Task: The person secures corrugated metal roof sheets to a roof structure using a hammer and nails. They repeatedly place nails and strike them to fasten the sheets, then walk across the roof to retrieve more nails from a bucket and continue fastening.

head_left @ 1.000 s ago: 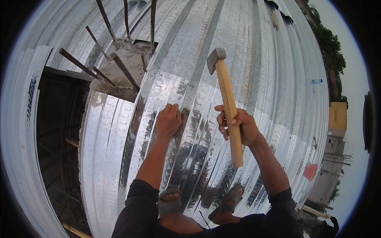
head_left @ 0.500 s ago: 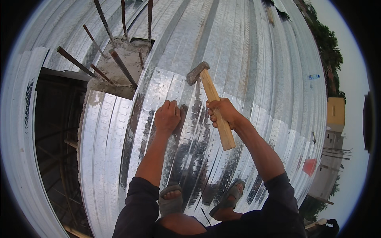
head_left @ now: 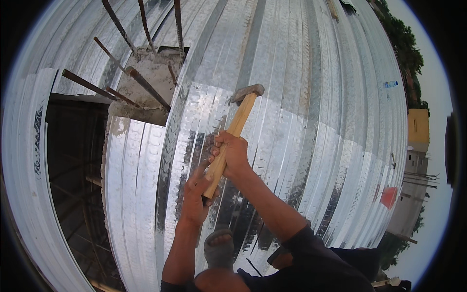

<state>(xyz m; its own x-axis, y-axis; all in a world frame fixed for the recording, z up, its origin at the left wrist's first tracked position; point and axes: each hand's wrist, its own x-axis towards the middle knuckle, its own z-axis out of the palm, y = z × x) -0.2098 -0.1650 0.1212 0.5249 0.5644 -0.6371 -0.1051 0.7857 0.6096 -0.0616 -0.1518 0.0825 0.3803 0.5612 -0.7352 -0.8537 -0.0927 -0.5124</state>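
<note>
A hammer (head_left: 237, 117) with a blocky grey head and a pale wooden handle slants across the middle, its head at the far end, above the ribbed metal sheets (head_left: 284, 190). My right hand (head_left: 233, 153) is closed around the middle of the handle. Lower down, my left hand (head_left: 196, 197) is at the handle's near end, its fingers partly curled along the wood. A small dark patch shows at the butt of the handle; I cannot make out what it is. Below the hands, a sandalled foot (head_left: 219, 249) stands on the sheets.
Several rusty rebars (head_left: 148, 87) stick up from a concrete column (head_left: 143, 63) at the far left. Beside it a dark opening (head_left: 73, 170) drops between the sheets. A plastic bottle (head_left: 390, 84) and a red piece (head_left: 388, 198) lie toward the right edge.
The hammer has swung from leaning left to leaning right as my right hand moved left and down. My left hand has dropped back from the sheet to the handle's end.
</note>
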